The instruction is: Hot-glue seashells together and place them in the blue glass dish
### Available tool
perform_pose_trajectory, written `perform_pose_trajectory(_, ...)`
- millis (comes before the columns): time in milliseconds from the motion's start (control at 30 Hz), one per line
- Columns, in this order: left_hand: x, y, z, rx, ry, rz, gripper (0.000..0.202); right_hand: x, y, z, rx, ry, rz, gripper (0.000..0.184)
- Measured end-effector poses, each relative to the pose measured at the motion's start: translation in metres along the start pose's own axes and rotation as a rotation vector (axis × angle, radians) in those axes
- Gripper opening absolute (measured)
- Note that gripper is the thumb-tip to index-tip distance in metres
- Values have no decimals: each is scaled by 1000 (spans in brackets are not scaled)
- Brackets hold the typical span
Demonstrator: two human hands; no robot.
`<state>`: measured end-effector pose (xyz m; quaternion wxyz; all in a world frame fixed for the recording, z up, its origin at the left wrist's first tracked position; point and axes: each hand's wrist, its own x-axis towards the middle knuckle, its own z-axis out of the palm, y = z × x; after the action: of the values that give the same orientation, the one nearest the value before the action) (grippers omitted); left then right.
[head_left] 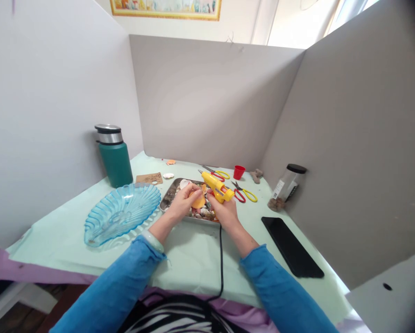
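My left hand (182, 200) is closed round an orange shell (197, 200), held just above a metal tray (167, 199) full of several shells and small stones. My right hand (224, 210) grips a yellow glue gun (216, 185) whose nozzle points up and to the left, close beside the orange shell. The gun's black cord (221, 259) runs down the table toward me. Both hands sit over the tray's near right part.
A blue glass shell-shaped dish (122, 212) lies left of the tray, a green flask (114, 156) behind it. Two red-and-yellow scissors (244, 193), a red cup (238, 172), a tipped jar (286, 185) and a black phone (292, 246) lie to the right. Grey partitions enclose the table.
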<state>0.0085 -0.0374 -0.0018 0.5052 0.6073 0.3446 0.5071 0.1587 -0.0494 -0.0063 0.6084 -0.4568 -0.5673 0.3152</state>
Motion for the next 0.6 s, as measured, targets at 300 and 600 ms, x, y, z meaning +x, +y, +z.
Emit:
perform_pose_trajectory(300,1,1,-1,-38,46,8,39,2,3,1,110,-27,16,32)
perform_pose_trajectory(600,6,0,-2,-115,164,5,35,4,1,-14,5,-138,-4,33)
